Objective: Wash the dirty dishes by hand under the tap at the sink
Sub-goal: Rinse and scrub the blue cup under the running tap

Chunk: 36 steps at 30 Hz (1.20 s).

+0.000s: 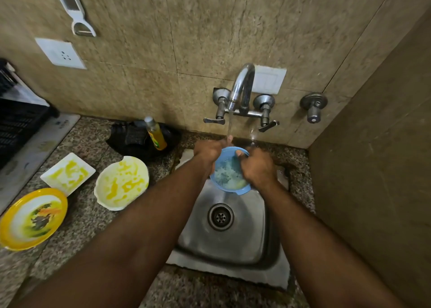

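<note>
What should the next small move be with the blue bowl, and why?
Probably tilt the blue bowl further under the stream and rub its inside. Both the left hand and the right hand grip it over the sink, the tap is running, and suds or residue still sit inside. Three stained dishes wait on the counter.

Brushed steel sink (pixel 256 214), shiny chrome tap (pixel 241 86), speckled granite counter (pixel 88 226) (polished), blue plastic bowl (pixel 229 174).

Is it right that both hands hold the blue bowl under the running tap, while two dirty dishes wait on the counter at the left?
Not quite: the head view shows three dirty dishes waiting, not two. The rest holds.
</note>
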Each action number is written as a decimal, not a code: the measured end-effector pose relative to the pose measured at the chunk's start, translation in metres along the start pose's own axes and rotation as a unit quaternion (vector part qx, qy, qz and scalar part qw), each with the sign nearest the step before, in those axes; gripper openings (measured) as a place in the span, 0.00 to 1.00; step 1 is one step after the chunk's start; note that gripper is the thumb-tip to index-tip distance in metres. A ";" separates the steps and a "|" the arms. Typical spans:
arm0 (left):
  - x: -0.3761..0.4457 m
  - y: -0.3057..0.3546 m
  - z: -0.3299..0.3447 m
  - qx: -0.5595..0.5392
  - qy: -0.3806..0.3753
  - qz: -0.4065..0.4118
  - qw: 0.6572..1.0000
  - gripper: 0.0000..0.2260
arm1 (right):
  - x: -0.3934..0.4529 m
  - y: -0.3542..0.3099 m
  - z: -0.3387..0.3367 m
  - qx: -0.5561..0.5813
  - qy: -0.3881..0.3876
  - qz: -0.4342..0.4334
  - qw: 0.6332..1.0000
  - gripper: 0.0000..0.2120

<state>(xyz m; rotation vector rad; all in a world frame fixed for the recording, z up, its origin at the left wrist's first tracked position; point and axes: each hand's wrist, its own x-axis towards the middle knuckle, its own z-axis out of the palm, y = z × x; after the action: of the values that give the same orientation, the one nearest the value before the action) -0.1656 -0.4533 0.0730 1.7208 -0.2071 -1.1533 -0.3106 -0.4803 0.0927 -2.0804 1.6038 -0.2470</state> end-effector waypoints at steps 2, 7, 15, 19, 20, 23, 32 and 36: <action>0.002 -0.003 -0.005 -0.014 -0.018 0.021 1.000 0.15 | 0.002 0.001 0.000 0.013 0.002 0.014 1.000 0.19; -0.001 -0.009 -0.018 -0.113 -0.167 0.052 0.978 0.10 | 0.012 0.005 -0.003 0.058 0.018 0.049 0.997 0.21; -0.010 -0.011 -0.005 -0.125 -0.131 0.074 0.981 0.15 | 0.019 -0.009 -0.003 0.166 0.077 0.143 0.973 0.22; -0.004 -0.022 -0.012 -0.064 -0.082 0.139 0.985 0.15 | 0.017 -0.010 -0.009 0.074 0.041 0.046 0.995 0.18; -0.003 -0.023 -0.015 -0.039 -0.061 0.168 0.983 0.15 | 0.013 -0.010 -0.010 0.017 0.050 0.011 0.999 0.17; 0.000 -0.025 -0.027 0.032 -0.027 0.243 0.969 0.12 | -0.003 -0.009 -0.007 -0.069 0.123 -0.151 0.978 0.21; 0.011 -0.004 -0.064 0.186 -0.034 0.271 0.944 0.16 | -0.001 0.004 0.021 -0.258 -0.144 -0.453 0.841 0.23; 0.009 0.011 -0.073 0.161 -0.102 0.199 0.961 0.16 | 0.016 -0.001 0.007 -0.436 -0.073 -0.465 0.767 0.18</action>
<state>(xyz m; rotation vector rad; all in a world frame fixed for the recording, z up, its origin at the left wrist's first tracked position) -0.1008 -0.4169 0.0784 1.7280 -0.8690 -1.0307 -0.3021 -0.4931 0.0849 -3.3725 0.4055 0.4420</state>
